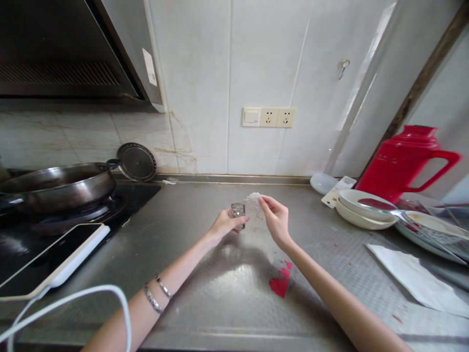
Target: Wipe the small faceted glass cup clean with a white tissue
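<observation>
Held above the steel counter is a small clear glass jar, with the fingers of my left hand wrapped around its side. Just to the right, my right hand pinches a crumpled piece of white tissue between thumb and forefinger. The tissue is near the jar's upper right edge; I cannot tell whether they touch. Below my right wrist, a torn scrap of red paper lies on the counter.
At left, a pan sits on the black stove, with a phone and white cable in front. Stacked bowls, a red thermos and a folded white paper are at right. Sockets are on the wall.
</observation>
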Available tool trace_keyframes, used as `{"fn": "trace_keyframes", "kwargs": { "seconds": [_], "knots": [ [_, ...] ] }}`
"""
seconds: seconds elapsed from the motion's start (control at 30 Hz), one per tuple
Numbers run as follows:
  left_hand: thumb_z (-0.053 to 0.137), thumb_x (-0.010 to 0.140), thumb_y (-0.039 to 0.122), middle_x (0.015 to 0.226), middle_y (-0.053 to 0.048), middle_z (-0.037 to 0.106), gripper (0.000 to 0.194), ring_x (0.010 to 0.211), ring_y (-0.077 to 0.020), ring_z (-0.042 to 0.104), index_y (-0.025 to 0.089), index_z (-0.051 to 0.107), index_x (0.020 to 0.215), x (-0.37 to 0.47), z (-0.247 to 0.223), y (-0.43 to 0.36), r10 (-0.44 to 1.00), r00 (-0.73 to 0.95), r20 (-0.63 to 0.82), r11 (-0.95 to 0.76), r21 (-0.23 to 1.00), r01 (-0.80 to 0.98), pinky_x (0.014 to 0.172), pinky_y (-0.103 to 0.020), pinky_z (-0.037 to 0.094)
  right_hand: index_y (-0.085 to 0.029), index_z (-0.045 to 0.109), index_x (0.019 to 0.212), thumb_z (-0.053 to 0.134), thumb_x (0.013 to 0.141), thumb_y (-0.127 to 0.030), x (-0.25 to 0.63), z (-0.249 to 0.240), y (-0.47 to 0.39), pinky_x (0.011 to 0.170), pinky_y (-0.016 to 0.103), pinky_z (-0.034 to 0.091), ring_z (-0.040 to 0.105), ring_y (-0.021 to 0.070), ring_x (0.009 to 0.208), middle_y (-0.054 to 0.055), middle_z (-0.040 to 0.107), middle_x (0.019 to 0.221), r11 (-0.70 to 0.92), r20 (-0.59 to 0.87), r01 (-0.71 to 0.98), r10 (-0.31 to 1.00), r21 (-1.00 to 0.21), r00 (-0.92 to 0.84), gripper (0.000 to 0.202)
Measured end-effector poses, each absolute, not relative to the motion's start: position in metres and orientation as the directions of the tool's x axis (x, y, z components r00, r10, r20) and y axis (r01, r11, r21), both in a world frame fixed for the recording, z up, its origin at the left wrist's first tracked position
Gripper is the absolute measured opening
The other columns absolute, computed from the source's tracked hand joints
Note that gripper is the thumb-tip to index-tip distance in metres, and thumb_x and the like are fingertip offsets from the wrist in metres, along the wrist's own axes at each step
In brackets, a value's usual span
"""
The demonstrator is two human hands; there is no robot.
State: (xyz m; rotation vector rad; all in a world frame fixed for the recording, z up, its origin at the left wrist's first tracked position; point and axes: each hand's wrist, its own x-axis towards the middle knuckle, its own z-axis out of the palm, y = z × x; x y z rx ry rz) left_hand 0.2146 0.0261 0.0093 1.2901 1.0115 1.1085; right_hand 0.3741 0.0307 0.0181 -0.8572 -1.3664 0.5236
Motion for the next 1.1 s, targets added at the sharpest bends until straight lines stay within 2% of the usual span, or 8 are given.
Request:
{"fn": "trace_keyframes", "kwargs": {
  "seconds": [0.1,0.3,0.5,0.7,0.8,0.9,1.03,1.1],
  "knots": [
    [0.079,0.057,0.043,0.069,-0.002,0.061,0.044,0.057,-0.0115,0.057,0.013,0.062,0.084,0.218,0.011,0.024,0.982,0.189,0.004,0.003,0.999,-0.039,0.048,-0.022,0.047,-0.017,0.074,0.089,0.062,0.080,-0.047,0.375,0.018,0.037,0.077,0.035,0.053,0.068,0.0237,0.084,0.006,0.075,0.089,0.549,0.558,0.098,0.817,-0.830,0.145,0.033],
    [0.076,0.061,0.052,0.068,-0.002,0.059,0.048,0.058,-0.0125,0.057,0.013,0.064,0.086,0.215,0.019,0.022,0.973,0.228,-0.031,0.056,0.993,-0.103,0.051,-0.025,0.051,-0.024,0.069,0.112,0.052,0.088,-0.051,0.372,0.020,0.028,0.102,0.042,0.043,0.058,0.0258,0.116,0.007,0.066,0.120,0.515,0.496,0.006,0.829,-0.857,-0.257,0.040],
    [0.073,0.067,0.053,0.071,-0.002,0.060,0.047,0.057,-0.0102,0.055,0.014,0.066,0.094,0.209,0.019,0.024,0.956,0.278,-0.093,0.141,0.977,-0.161,0.053,-0.024,0.050,-0.029,0.046,0.137,0.079,0.068,-0.037,0.369,0.010,0.028,0.110,0.044,0.035,0.039,0.0263,0.134,0.007,0.042,0.146,0.635,0.550,0.075,0.717,-0.769,-0.428,0.077],
    [0.070,0.062,0.065,0.073,-0.004,0.062,0.063,0.058,-0.0110,0.056,0.012,0.065,0.096,0.210,0.016,0.022,0.941,0.327,-0.085,0.138,0.980,-0.144,0.061,-0.029,0.053,-0.028,0.051,0.132,0.077,0.068,-0.031,0.371,0.007,0.034,0.103,0.045,0.044,0.045,0.0259,0.130,0.009,0.048,0.142,0.617,0.530,0.108,0.742,-0.780,-0.410,0.069],
    [0.073,0.057,0.067,0.083,-0.006,0.065,0.081,0.059,-0.0121,0.060,0.016,0.055,0.118,0.208,0.012,0.026,0.925,0.377,-0.038,0.104,0.982,-0.157,0.064,-0.032,0.053,-0.025,0.056,0.127,0.077,0.067,-0.030,0.374,0.011,0.036,0.097,0.042,0.049,0.054,0.0256,0.121,0.009,0.056,0.133,0.523,0.480,0.044,0.810,-0.851,-0.337,0.064],
    [0.084,0.049,0.053,0.091,-0.007,0.066,0.104,0.066,-0.0153,0.064,0.021,0.037,0.136,0.209,0.004,0.031,0.932,0.359,0.039,-0.008,0.996,-0.088,0.067,-0.033,0.053,-0.020,0.060,0.121,0.076,0.068,-0.032,0.374,0.015,0.038,0.087,0.039,0.055,0.066,0.0248,0.102,0.010,0.067,0.117,0.420,0.416,-0.028,0.883,-0.907,-0.218,0.056],
    [0.089,0.048,0.031,0.115,-0.012,0.062,0.094,0.103,-0.0230,0.061,0.019,0.043,0.129,0.213,-0.008,0.032,0.910,0.255,0.327,-0.342,0.939,0.016,0.088,-0.033,0.048,-0.018,0.061,0.118,0.074,0.070,-0.034,0.368,0.016,0.034,0.079,0.036,0.058,0.069,0.0233,0.090,0.009,0.071,0.106,0.344,0.350,-0.066,0.911,-0.937,-0.218,0.053],
    [0.086,0.053,0.030,0.115,-0.012,0.062,0.082,0.105,-0.0237,0.061,0.017,0.047,0.123,0.215,-0.013,0.031,0.906,0.198,0.375,-0.400,0.911,0.105,0.090,-0.034,0.047,-0.019,0.062,0.119,0.074,0.069,-0.034,0.365,0.014,0.031,0.081,0.036,0.057,0.068,0.0231,0.096,0.008,0.069,0.112,0.397,0.391,-0.021,0.891,-0.918,-0.231,0.053]
  ]
}}
